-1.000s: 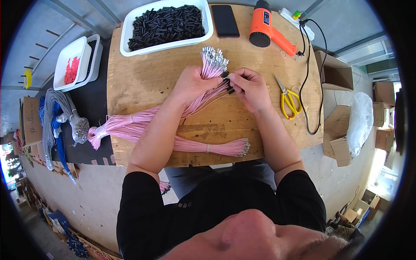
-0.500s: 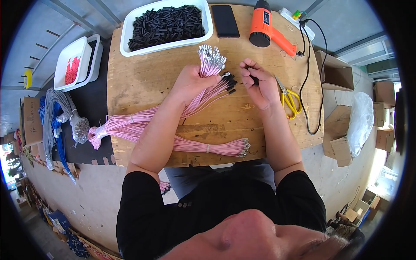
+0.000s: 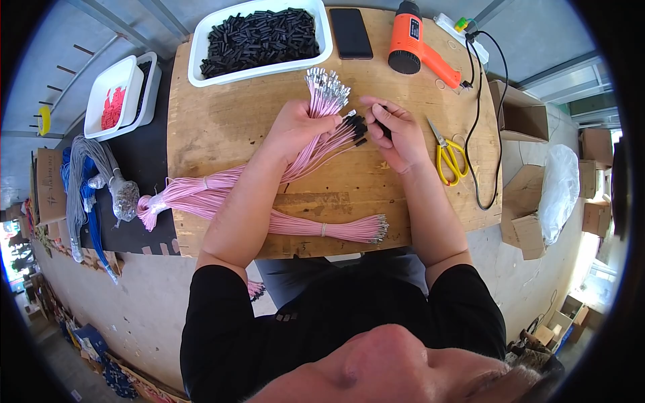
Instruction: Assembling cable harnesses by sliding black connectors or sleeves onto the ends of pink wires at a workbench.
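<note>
My left hand point(image 3: 300, 127) grips a bundle of pink wires point(image 3: 201, 191) that fans out above the fingers, some ends bare metal point(image 3: 327, 84), others capped with short black sleeves point(image 3: 354, 126). My right hand point(image 3: 396, 131) sits just to the right of those black-capped ends, its fingertips pinched on a small black sleeve point(image 3: 381, 127) close to the wire tips. A second tied bundle of pink wires point(image 3: 329, 228) lies flat near the front edge of the wooden table point(image 3: 222, 127).
A white tray of black sleeves point(image 3: 259, 33) stands at the back, with a dark phone point(image 3: 351, 32) and an orange heat gun point(image 3: 416, 43) beside it. Yellow scissors point(image 3: 447, 156) lie right of my hand. White tubs with red parts point(image 3: 117, 97) and cardboard boxes point(image 3: 521, 114) flank the table.
My right hand drew away from the wire ends to the right, then came back in toward the black-capped tips holding a small black sleeve. The left hand kept its grip.
</note>
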Demonstrator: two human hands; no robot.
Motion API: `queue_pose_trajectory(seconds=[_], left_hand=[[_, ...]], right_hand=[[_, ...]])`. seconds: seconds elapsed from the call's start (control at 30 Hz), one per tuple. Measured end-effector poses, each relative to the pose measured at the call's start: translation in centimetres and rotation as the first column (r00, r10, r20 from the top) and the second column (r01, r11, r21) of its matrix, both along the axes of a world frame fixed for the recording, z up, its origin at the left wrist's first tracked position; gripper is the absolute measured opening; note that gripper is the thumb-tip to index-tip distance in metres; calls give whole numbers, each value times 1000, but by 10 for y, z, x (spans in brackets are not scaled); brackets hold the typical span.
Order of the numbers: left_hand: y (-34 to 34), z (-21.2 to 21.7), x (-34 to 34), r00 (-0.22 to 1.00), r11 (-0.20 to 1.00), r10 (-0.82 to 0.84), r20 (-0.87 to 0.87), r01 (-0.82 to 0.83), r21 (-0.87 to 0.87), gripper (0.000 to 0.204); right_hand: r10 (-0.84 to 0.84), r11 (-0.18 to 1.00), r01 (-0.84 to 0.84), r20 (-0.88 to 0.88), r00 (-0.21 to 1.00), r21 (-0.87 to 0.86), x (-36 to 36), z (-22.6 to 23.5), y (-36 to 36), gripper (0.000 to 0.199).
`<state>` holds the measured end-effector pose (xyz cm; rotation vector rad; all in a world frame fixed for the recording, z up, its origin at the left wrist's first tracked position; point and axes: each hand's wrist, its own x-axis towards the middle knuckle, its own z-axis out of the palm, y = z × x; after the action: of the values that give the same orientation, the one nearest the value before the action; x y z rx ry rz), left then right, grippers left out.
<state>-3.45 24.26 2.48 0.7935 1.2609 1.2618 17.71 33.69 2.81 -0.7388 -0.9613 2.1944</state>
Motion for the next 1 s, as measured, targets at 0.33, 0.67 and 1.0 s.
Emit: queue_pose_trajectory(seconds=[0.33, 0.67, 1.0], left_hand=[[0, 0, -1, 999, 1000, 10, 48, -10, -18, 13], [-1, -1, -3, 999, 1000, -14, 50, 14, -3, 12], [-1, -1, -2, 999, 999, -40, 33, 39, 21, 10]], right_hand=[[79, 996, -80, 27, 997, 27, -4, 3, -6, 29], [-13, 1000, 12, 29, 999, 28, -7, 2, -7, 7], [8, 993, -17, 75, 997, 116, -7, -1, -10, 12]])
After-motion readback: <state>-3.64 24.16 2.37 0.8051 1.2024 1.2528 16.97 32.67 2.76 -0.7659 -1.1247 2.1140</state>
